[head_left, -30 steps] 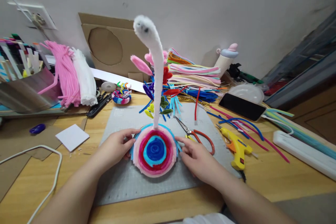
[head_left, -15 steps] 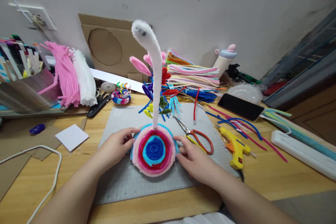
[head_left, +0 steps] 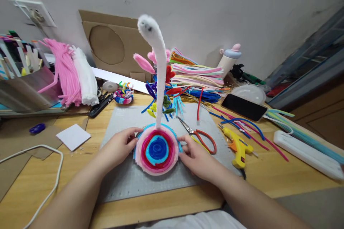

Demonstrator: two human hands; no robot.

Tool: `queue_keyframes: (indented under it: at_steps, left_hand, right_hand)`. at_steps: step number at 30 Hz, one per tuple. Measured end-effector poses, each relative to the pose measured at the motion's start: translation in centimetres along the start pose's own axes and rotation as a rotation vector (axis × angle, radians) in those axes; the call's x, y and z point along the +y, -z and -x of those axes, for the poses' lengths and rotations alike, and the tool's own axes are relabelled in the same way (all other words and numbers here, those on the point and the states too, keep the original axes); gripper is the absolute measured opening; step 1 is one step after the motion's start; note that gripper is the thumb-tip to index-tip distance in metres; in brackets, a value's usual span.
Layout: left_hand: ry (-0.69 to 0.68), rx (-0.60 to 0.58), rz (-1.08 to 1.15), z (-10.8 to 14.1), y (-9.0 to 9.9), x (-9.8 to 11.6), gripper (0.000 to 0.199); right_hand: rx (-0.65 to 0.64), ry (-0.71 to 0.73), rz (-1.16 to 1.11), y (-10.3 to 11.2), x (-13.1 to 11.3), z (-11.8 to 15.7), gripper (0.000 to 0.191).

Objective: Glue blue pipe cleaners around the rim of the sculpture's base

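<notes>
A round disc of coiled pipe cleaners (head_left: 157, 146), with blue, red and pink rings, faces me above the grey cutting mat (head_left: 120, 186). From its top rises a thick white fuzzy stem (head_left: 161, 64) that bends over to the left, with small dark spots at its tip. Pink, red, purple, yellow and green pipe-cleaner petals (head_left: 143, 63) show behind the stem. My left hand (head_left: 122, 146) grips the disc's left edge between thumb and fingers. On the right edge, my right hand (head_left: 196, 155) holds it the same way. The fingertips behind the disc are partly hidden.
Right of the disc lie red-handled scissors (head_left: 205, 141), a yellow glue gun (head_left: 239, 146), loose pipe cleaners (head_left: 252, 125), a phone (head_left: 244, 107) and a white power strip (head_left: 306, 154). Pink and white pipe-cleaner bundles (head_left: 83, 78) lean at left, near a white square (head_left: 73, 137) and cable (head_left: 60, 166).
The white stem's top has tipped slightly to the right. Both hands stay on the disc's edges, and the camera view has shifted a little.
</notes>
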State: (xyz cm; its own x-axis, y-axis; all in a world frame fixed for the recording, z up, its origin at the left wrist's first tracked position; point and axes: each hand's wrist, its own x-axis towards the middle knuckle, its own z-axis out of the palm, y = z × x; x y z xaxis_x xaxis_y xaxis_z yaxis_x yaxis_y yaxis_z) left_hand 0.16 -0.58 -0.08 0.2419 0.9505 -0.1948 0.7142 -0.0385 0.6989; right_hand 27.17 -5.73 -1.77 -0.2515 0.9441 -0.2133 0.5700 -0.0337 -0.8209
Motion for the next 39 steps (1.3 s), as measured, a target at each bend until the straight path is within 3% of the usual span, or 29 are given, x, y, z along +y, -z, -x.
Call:
queue_keyframes:
  at_steps: [16, 39]
  left_hand:
    - [-0.014, -0.007, -0.009, -0.1, 0.0, -0.4, 0.045]
    - [-0.040, -0.015, -0.095, 0.4, 0.2, 0.8, 0.041]
  right_hand:
    - [-0.002, 0.024, 0.069, -0.1, 0.0, -0.1, 0.024]
    - [0.001, 0.057, 0.154, 0.2, -0.4, 0.5, 0.033]
